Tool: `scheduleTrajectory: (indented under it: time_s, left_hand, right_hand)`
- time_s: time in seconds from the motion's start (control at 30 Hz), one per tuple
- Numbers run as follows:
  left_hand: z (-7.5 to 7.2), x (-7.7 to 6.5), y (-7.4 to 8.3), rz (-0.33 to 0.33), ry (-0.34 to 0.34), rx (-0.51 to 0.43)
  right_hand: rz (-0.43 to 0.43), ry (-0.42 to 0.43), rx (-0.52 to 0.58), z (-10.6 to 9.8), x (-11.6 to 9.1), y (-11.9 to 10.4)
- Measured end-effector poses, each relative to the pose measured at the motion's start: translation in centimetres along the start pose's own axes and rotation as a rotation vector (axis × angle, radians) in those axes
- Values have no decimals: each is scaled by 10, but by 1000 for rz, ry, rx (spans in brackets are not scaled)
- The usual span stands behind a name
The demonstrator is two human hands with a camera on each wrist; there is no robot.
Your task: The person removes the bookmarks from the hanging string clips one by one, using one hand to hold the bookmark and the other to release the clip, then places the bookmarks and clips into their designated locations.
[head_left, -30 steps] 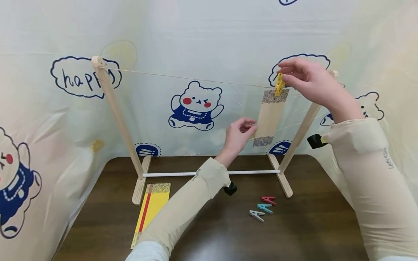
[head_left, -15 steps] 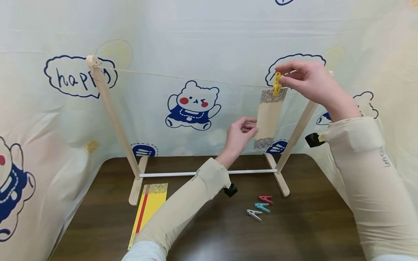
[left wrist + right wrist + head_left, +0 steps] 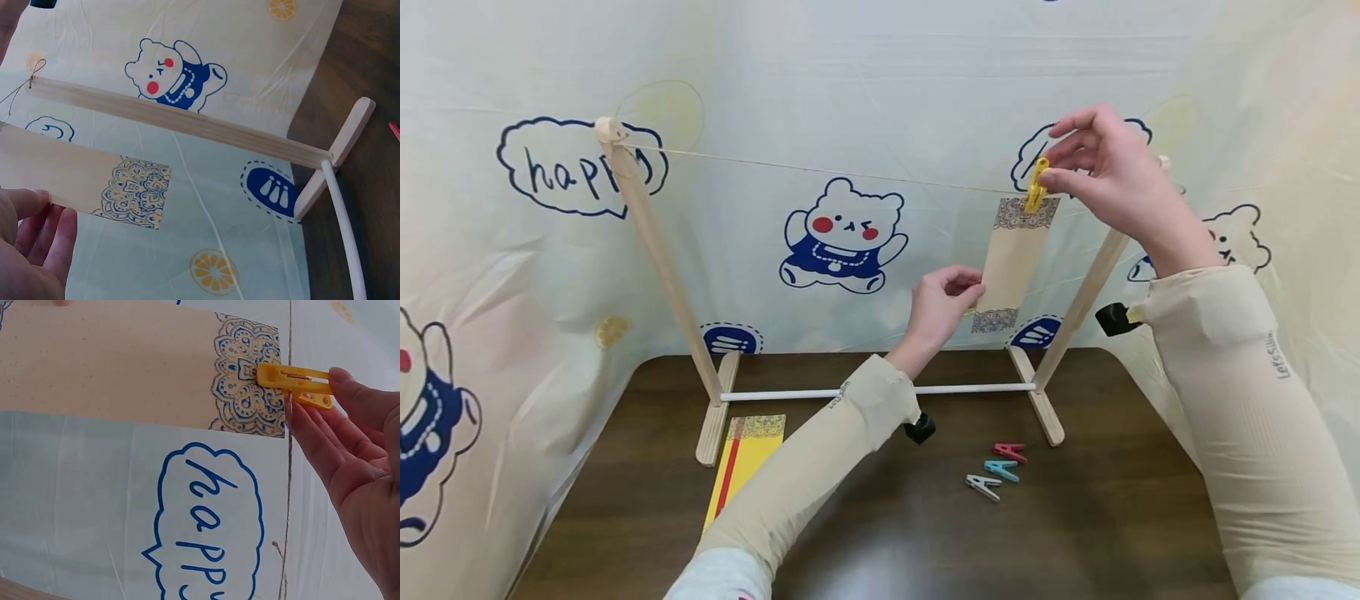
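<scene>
A long beige card (image 3: 1015, 258) with dark lace print at both ends hangs at the right part of the string (image 3: 820, 169). A yellow clothespin (image 3: 1037, 185) sits over its top edge, beside the string in the right wrist view. My right hand (image 3: 1108, 179) pinches the legs of this clothespin between thumb and fingers. Lower down, my left hand (image 3: 942, 304) holds the card's left edge, with the thumb (image 3: 25, 203) in front and the fingers behind. The card's printed lower end (image 3: 134, 190) sticks out past that hand.
A wooden stand with a left post (image 3: 658, 258) and a right post (image 3: 1086, 304) carries the string. A white rod (image 3: 970, 389) joins its feet. Red (image 3: 1009, 452), blue (image 3: 1002, 471) and grey (image 3: 983, 487) clothespins lie on the dark table. A yellow card (image 3: 748, 458) lies left, partly under my left sleeve.
The card's lower end has swung slightly left with my left hand. My right hand's fingers have risen a little, and the clothespin leans more to the right. The head view has shifted slightly.
</scene>
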State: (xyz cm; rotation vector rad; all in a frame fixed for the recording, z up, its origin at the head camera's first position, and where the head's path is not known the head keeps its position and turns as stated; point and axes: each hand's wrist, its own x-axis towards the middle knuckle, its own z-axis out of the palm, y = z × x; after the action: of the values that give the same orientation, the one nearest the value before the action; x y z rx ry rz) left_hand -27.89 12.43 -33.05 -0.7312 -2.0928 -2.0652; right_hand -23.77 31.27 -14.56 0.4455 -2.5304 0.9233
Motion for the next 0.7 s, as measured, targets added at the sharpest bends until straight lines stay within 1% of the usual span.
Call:
scheduleTrajectory:
  time_s: [0.13, 0.3, 0.7]
  left_hand:
    - [-4, -1, 1, -10, -21, 6]
    - [-7, -3, 3, -12, -19, 21]
    - [-10, -6, 7, 1, -28, 66]
  right_hand:
    - [-34, 70, 48, 4, 0, 4]
    - [-58, 131, 107, 9, 1, 8]
    - [-66, 198, 154, 14, 1, 3]
